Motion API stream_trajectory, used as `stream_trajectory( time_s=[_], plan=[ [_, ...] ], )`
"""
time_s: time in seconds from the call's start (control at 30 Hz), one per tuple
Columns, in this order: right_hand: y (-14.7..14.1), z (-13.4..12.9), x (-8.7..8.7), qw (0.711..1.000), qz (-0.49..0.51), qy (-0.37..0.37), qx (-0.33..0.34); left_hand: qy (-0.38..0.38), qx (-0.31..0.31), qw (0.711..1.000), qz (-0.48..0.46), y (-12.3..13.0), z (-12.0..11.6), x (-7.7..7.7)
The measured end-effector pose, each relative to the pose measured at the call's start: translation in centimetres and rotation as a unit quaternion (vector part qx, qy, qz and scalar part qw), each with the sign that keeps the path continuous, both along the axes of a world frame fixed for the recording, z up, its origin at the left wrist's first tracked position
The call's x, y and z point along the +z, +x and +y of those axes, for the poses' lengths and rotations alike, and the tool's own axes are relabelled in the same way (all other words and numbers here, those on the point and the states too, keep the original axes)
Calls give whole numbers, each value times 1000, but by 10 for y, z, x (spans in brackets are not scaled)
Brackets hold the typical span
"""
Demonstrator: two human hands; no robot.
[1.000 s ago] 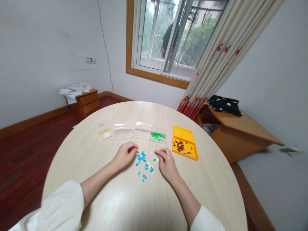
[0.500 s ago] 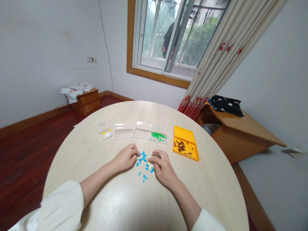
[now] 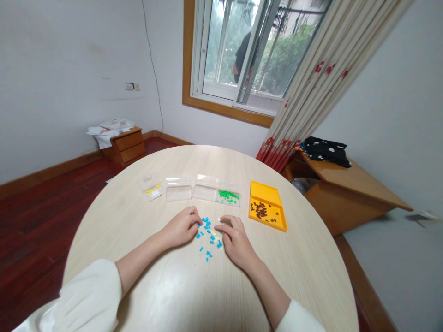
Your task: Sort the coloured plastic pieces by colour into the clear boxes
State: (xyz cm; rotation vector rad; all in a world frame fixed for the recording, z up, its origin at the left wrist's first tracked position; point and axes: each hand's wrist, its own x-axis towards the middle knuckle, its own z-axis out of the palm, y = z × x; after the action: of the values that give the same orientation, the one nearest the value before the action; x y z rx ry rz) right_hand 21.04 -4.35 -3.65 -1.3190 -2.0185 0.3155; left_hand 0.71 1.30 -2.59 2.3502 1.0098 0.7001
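Note:
Small blue pieces [image 3: 212,240] lie scattered on the round table [image 3: 166,286], with some cream pieces [image 3: 215,236] among them. At their left edge is my left hand [image 3: 182,227], fingers curled and pressed together; whatever is between the fingertips is too small to make out. My right hand [image 3: 236,240] rests on the right side of the pieces, its fingers apart and nothing seen in them. Behind the hands stand clear boxes: one with green pieces [image 3: 228,196], an empty one [image 3: 178,192], and a small one with yellow pieces [image 3: 152,189].
An open orange box [image 3: 284,222] holding dark brown pieces stands at the right of the table. Another clear open box [image 3: 205,192] is beside the green pieces. Beyond the table are a small wooden cabinet [image 3: 129,146] and a wooden desk [image 3: 346,184].
My right hand's index finger has shifted slightly right, away from the blue pieces, and more cream pieces show. My left hand has barely moved.

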Motion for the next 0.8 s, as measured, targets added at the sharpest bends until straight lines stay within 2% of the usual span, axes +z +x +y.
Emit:
stream_trajectory(
  time_s=[0.1,0.23,0.47,0.63,0.8],
  plan=[
    [-1,-1,2,1000,1,-2,18,0,2,1000,-12,0,0,0],
    [-3,-3,3,999,-11,-7,42,10,-51,999,-4,1,-4,4],
    [-1,-1,0,1000,-10,-2,26,14,-54,998,11,1,-6,6],
    [-2,-2,3,999,-13,-8,35,27,-101,994,34,0,-8,10],
    [-1,-2,3,999,-5,-5,31,30,-52,998,31,0,-6,7]
  ],
)
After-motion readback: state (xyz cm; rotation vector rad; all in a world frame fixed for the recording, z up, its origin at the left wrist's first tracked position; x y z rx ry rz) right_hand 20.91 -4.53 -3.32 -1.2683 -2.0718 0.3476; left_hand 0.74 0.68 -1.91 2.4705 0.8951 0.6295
